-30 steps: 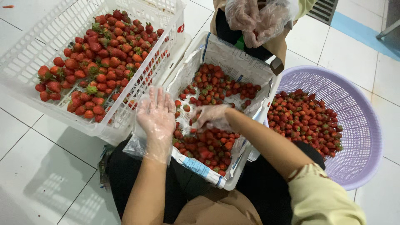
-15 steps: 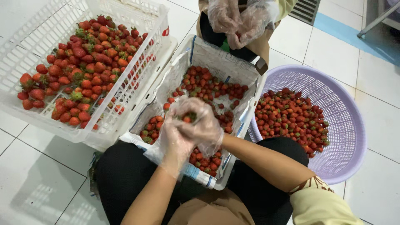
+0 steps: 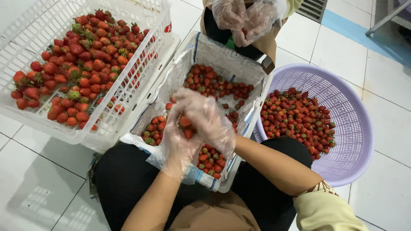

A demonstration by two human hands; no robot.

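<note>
The white crate [image 3: 128, 107] stands tilted at the person's left on the tiled floor [image 3: 38, 179], heaped with red strawberries. The purple basket [image 3: 351, 128] sits at the right, its lower half holding smaller berries and its far wall bare. Between them the paper-lined box [image 3: 222, 53] rests against the person's knees, with berries spread thin across its floor. Both hands meet above the box's near end, in loose clear gloves. The left hand [image 3: 180, 139] is cupped narrow beneath a few berries [image 3: 185, 124]; the right hand [image 3: 212, 117] is curled over them from above, fingers closed on the fruit. For this grip, hold each berry by its shoulders with light pressure, keep the cup directly over the box so a dropped berry lands inside, and keep slack glove film out of the pinch. The crate's rim touches or overlaps the box's left edge; the basket's rim lies just beside the box's right edge, so side travel is short and both lips must be cleared. A second person's gloved hands [image 3: 246, 17] work beyond the far end, well apart. Open floor lies near left.
</note>
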